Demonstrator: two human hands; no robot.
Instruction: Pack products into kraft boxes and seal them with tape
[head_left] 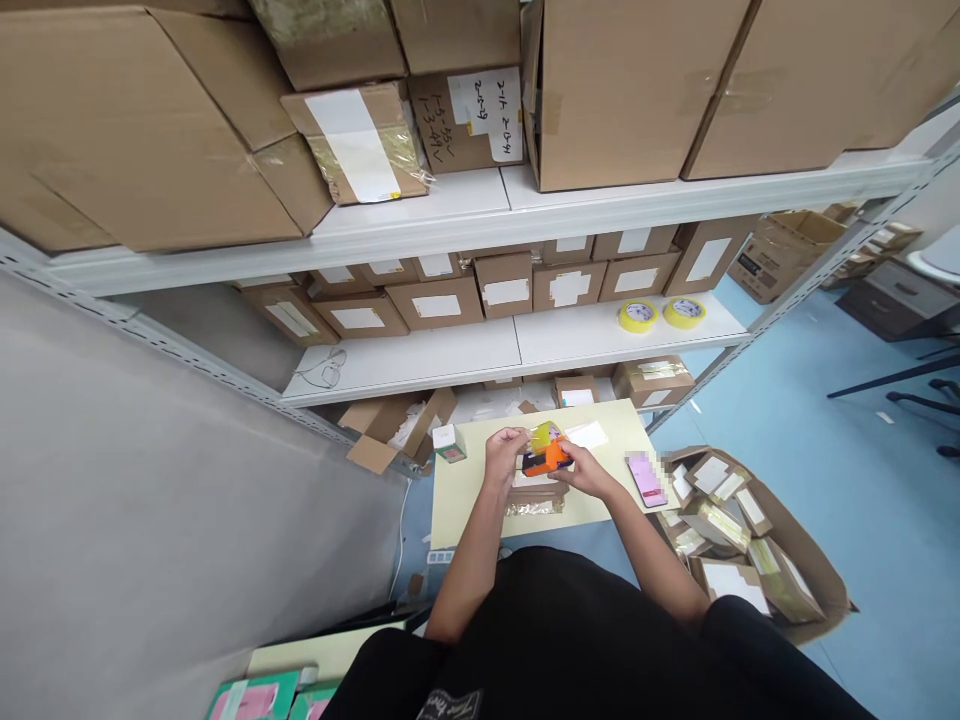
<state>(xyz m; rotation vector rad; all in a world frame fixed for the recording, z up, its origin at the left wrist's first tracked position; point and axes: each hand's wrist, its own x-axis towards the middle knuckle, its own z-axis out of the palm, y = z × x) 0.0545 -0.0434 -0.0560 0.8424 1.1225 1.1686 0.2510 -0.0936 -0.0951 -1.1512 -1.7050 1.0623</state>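
Note:
My right hand point(587, 472) is closed around an orange and dark tape dispenser point(555, 457) that carries a yellow roll of tape point(543, 436). The fingertips of my left hand point(507, 452) are pinched together at the roll's left side, where clear tape seems to show; the exact grip is too small to make out. Beneath the dispenser lies a taped cardboard parcel point(534, 499) on the pale yellow table point(465, 500). White paper point(588, 435) rests just beyond the dispenser.
A phone point(646, 480) lies at the table's right, a small white and green box point(448, 443) at its left. Labelled parcels fill a large carton point(806, 565) on the floor to the right. Shelves point(450, 356) ahead hold boxes and yellow tape rolls point(637, 317).

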